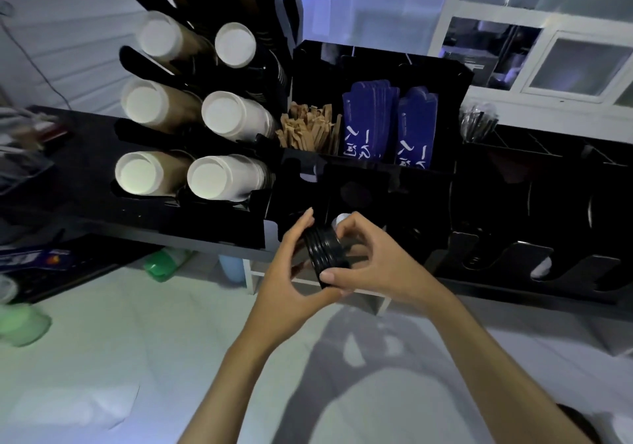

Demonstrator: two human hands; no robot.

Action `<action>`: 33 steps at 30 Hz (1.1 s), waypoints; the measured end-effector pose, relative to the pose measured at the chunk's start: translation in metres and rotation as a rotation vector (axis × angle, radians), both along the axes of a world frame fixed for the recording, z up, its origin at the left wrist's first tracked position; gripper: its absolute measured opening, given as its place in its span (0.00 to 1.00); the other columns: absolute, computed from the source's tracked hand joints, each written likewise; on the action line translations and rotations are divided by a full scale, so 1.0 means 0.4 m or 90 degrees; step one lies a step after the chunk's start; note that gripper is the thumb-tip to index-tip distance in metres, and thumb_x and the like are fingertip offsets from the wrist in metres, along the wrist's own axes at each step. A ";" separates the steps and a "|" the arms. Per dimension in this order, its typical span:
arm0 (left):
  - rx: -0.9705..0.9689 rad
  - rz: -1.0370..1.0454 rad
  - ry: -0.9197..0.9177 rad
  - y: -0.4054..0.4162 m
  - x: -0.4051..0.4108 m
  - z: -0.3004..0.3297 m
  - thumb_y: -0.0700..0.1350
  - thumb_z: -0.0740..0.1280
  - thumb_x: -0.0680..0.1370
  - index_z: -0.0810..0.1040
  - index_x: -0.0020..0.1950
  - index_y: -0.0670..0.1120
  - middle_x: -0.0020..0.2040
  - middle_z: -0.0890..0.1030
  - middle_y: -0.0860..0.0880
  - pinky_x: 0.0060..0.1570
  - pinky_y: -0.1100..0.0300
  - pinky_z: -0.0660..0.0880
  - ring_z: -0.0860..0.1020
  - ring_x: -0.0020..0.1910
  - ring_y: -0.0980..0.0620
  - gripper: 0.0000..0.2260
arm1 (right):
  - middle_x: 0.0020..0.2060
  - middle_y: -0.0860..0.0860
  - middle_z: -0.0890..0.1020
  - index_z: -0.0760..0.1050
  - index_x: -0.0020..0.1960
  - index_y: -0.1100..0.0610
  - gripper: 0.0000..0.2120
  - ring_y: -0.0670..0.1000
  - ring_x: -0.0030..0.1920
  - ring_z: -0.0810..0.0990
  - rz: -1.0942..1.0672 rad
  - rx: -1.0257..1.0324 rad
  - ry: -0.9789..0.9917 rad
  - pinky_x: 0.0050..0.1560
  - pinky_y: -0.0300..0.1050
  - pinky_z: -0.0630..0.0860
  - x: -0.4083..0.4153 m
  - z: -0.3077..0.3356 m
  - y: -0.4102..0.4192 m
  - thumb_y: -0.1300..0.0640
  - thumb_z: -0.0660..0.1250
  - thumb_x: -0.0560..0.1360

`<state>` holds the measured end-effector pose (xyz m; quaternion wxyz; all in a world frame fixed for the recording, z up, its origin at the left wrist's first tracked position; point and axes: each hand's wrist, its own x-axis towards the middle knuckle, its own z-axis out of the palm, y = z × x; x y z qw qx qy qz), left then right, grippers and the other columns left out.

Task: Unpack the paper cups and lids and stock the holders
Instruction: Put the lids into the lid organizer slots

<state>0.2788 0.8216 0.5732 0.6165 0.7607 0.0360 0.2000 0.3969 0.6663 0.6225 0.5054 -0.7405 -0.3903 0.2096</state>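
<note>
So the small stack of black lids (325,255) was held on edge between both hands, right in front of the black lid holder (356,193) at the counter (85,183) edge, probably to keep them squared up so they'd slide into a slot together. Left hand (291,272) had its grip curled round the near side with the thumb on the rim, right hand (373,262) pinched the far side. Off to the left the cup rack (191,111) was already full of white paper cups, so cups looked done. Stir sticks (308,130) and blue sleeves (387,125) sat in bins behind
</note>
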 end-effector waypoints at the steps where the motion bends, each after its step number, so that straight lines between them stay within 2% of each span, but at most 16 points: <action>1: 0.001 -0.005 0.018 0.015 0.004 -0.003 0.51 0.83 0.69 0.53 0.81 0.71 0.79 0.65 0.64 0.75 0.50 0.70 0.69 0.76 0.60 0.51 | 0.56 0.53 0.82 0.72 0.57 0.56 0.24 0.54 0.57 0.85 0.005 0.001 -0.014 0.56 0.63 0.83 0.008 0.005 0.013 0.56 0.83 0.70; 3: 0.026 0.018 0.047 0.038 0.011 -0.021 0.58 0.83 0.67 0.46 0.80 0.73 0.82 0.59 0.65 0.78 0.48 0.64 0.61 0.80 0.60 0.55 | 0.57 0.51 0.81 0.72 0.57 0.56 0.24 0.53 0.58 0.84 0.018 0.012 -0.043 0.56 0.59 0.84 0.028 0.020 0.038 0.57 0.83 0.70; 4: 0.056 0.053 0.053 0.050 0.015 -0.037 0.60 0.81 0.68 0.45 0.81 0.72 0.83 0.56 0.66 0.79 0.49 0.62 0.58 0.81 0.61 0.55 | 0.58 0.49 0.80 0.71 0.57 0.55 0.25 0.51 0.60 0.83 0.020 0.016 -0.073 0.57 0.56 0.84 0.040 0.032 0.050 0.58 0.83 0.69; 7: 0.254 0.181 0.067 0.088 0.027 -0.099 0.58 0.75 0.76 0.48 0.85 0.59 0.84 0.48 0.64 0.77 0.59 0.59 0.51 0.81 0.64 0.47 | 0.62 0.47 0.78 0.70 0.58 0.52 0.26 0.46 0.62 0.79 0.005 0.001 -0.206 0.61 0.46 0.80 0.084 0.073 0.094 0.52 0.83 0.69; 8: 0.339 0.209 0.078 0.098 0.030 -0.118 0.55 0.74 0.79 0.48 0.86 0.56 0.85 0.46 0.63 0.76 0.60 0.58 0.52 0.81 0.63 0.44 | 0.63 0.46 0.78 0.70 0.58 0.50 0.27 0.45 0.63 0.78 0.001 -0.015 -0.247 0.61 0.46 0.79 0.099 0.082 0.112 0.49 0.83 0.69; 11: 0.496 0.273 0.099 0.115 0.038 -0.146 0.49 0.73 0.79 0.49 0.86 0.52 0.85 0.47 0.59 0.72 0.49 0.68 0.63 0.77 0.47 0.43 | 0.62 0.46 0.76 0.68 0.59 0.47 0.27 0.48 0.64 0.77 0.033 -0.095 -0.345 0.63 0.53 0.77 0.143 0.084 0.169 0.46 0.82 0.69; 13: 0.502 0.302 0.103 0.112 0.039 -0.147 0.47 0.73 0.79 0.50 0.86 0.53 0.85 0.48 0.59 0.68 0.48 0.71 0.66 0.72 0.45 0.42 | 0.61 0.47 0.75 0.68 0.60 0.49 0.28 0.52 0.64 0.76 0.066 -0.160 -0.422 0.64 0.56 0.76 0.161 0.061 0.206 0.47 0.81 0.69; 17: 0.485 0.314 0.102 0.113 0.035 -0.139 0.43 0.71 0.79 0.53 0.86 0.53 0.85 0.49 0.60 0.65 0.51 0.70 0.67 0.68 0.49 0.40 | 0.57 0.48 0.74 0.66 0.59 0.50 0.29 0.54 0.50 0.77 0.039 -0.293 -0.624 0.63 0.60 0.71 0.183 0.009 0.258 0.42 0.78 0.67; 19: 0.473 0.307 0.099 0.117 0.036 -0.136 0.43 0.71 0.79 0.53 0.86 0.53 0.85 0.49 0.60 0.64 0.54 0.70 0.69 0.66 0.49 0.40 | 0.55 0.49 0.74 0.65 0.58 0.49 0.30 0.54 0.48 0.77 0.011 -0.348 -0.669 0.63 0.58 0.67 0.194 -0.007 0.271 0.41 0.77 0.66; 22: 0.450 0.293 0.100 0.114 0.041 -0.137 0.41 0.70 0.80 0.53 0.86 0.53 0.85 0.50 0.59 0.66 0.62 0.62 0.71 0.68 0.49 0.39 | 0.54 0.50 0.75 0.66 0.59 0.50 0.31 0.56 0.48 0.77 0.000 -0.383 -0.711 0.63 0.58 0.63 0.195 -0.037 0.293 0.40 0.76 0.65; 24: 0.435 0.287 0.106 0.109 0.042 -0.138 0.41 0.70 0.80 0.53 0.86 0.53 0.85 0.51 0.59 0.65 0.68 0.54 0.69 0.70 0.51 0.39 | 0.54 0.53 0.78 0.69 0.63 0.52 0.33 0.58 0.50 0.79 0.008 -0.409 -0.759 0.64 0.61 0.63 0.187 -0.060 0.307 0.40 0.76 0.65; 25: 0.431 0.286 0.109 0.108 0.042 -0.138 0.41 0.70 0.80 0.53 0.86 0.53 0.85 0.51 0.59 0.65 0.68 0.53 0.69 0.70 0.52 0.39 | 0.56 0.54 0.79 0.70 0.66 0.53 0.34 0.59 0.53 0.79 0.014 -0.423 -0.780 0.65 0.63 0.63 0.185 -0.067 0.312 0.40 0.76 0.66; 27: 0.422 0.283 0.106 0.108 0.042 -0.141 0.41 0.70 0.80 0.52 0.86 0.53 0.85 0.51 0.59 0.66 0.64 0.58 0.70 0.68 0.53 0.39 | 0.64 0.54 0.78 0.70 0.68 0.53 0.34 0.59 0.62 0.77 0.024 -0.428 -0.804 0.68 0.65 0.61 0.186 -0.073 0.310 0.39 0.74 0.69; 29: 0.409 0.277 0.096 0.107 0.042 -0.143 0.40 0.70 0.80 0.53 0.86 0.53 0.85 0.51 0.58 0.63 0.62 0.64 0.70 0.66 0.54 0.39 | 0.71 0.54 0.73 0.70 0.70 0.51 0.33 0.59 0.68 0.73 0.024 -0.419 -0.797 0.70 0.65 0.59 0.186 -0.072 0.297 0.37 0.72 0.71; 31: 0.400 0.275 0.092 0.106 0.041 -0.142 0.40 0.70 0.80 0.53 0.86 0.53 0.85 0.51 0.58 0.61 0.61 0.67 0.70 0.63 0.55 0.39 | 0.69 0.54 0.74 0.70 0.70 0.49 0.32 0.59 0.65 0.76 0.020 -0.416 -0.785 0.72 0.65 0.59 0.184 -0.072 0.281 0.36 0.71 0.72; 33: 0.399 0.274 0.086 0.104 0.041 -0.141 0.39 0.70 0.80 0.54 0.85 0.52 0.85 0.51 0.58 0.59 0.61 0.68 0.69 0.61 0.56 0.39 | 0.64 0.54 0.78 0.73 0.68 0.49 0.29 0.59 0.58 0.80 0.009 -0.401 -0.788 0.74 0.65 0.58 0.181 -0.080 0.265 0.39 0.74 0.71</action>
